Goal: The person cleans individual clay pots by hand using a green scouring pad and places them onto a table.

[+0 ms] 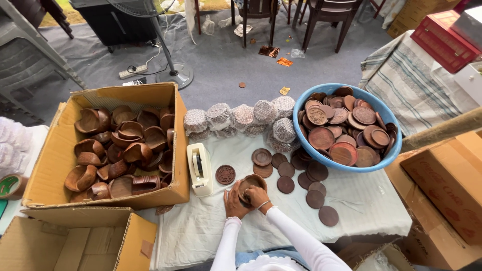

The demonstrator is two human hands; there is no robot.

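Fingers of both hands wrapped round a small wooden bowl (pixel 249 184) low on the white cloth (pixel 371 200): left hand (pixel 232 203) cupping its near-left side, right hand (pixel 259 196) pressing over the rim from the right, both clamped on it rather than spread. Seen from the head camera only. Just left of the bowl, a carved disc (pixel 225 174) lying flat and apart from it, then a cream tape dispenser (pixel 199 168) against the corner of a cardboard box (pixel 50 165) heaped with more dark bowls. Right of the hands, loose plain discs (pixel 315 198) scattered over the cloth, some touching, one near the table's front edge. Behind them, a blue basin (pixel 301 108) piled high with lids and discs, and a row of wrapped bundles (pixel 244 116) along the back. Nearer, bottom left, an empty open box (pixel 80 241). Likely risks, judged from this layout: a slipping grip letting the bowl roll off the near edge, since it sits close to it; a sleeve sweeping the outermost disc to the floor; an elbow nudging the overfull basin, whose rim overhangs the loose discs, and spilling pieces. Cannot tell whether anything sits inside the bowl under the right hand.
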